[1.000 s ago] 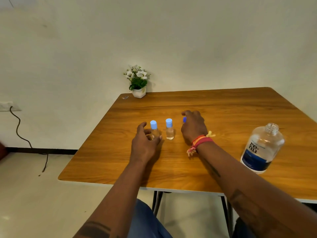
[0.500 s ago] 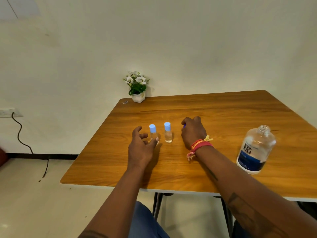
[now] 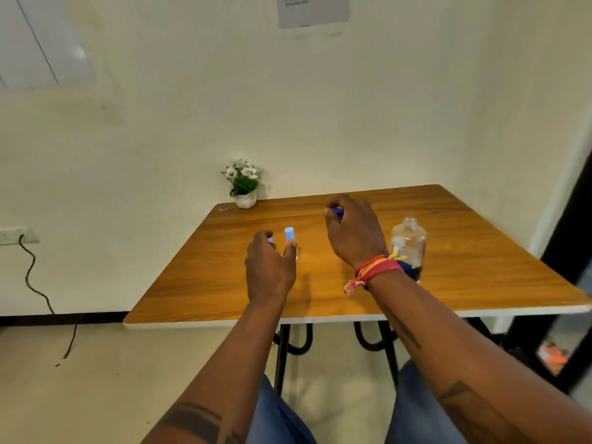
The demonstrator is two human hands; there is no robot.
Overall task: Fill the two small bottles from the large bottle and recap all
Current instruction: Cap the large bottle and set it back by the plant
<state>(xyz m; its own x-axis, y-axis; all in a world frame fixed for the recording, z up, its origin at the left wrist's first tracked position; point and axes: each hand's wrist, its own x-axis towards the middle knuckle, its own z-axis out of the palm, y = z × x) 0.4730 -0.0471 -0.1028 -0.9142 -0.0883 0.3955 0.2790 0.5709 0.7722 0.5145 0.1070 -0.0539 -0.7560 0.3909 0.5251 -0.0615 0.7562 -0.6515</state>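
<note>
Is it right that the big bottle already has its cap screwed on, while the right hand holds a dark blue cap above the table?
Not quite. In the head view the large bottle stands with its neck open, no cap on it. The right hand does hold the dark blue cap above the table.

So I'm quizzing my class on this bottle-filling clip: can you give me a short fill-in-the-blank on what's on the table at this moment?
1. The large bottle stands upright with its neck ____.
2. The right hand pinches a dark ____ cap.
3. The small bottle beside the left hand wears a light blue ____.
4. At the table's far left corner stands a potted ____.

Missing words: uncapped; blue; cap; plant
</note>
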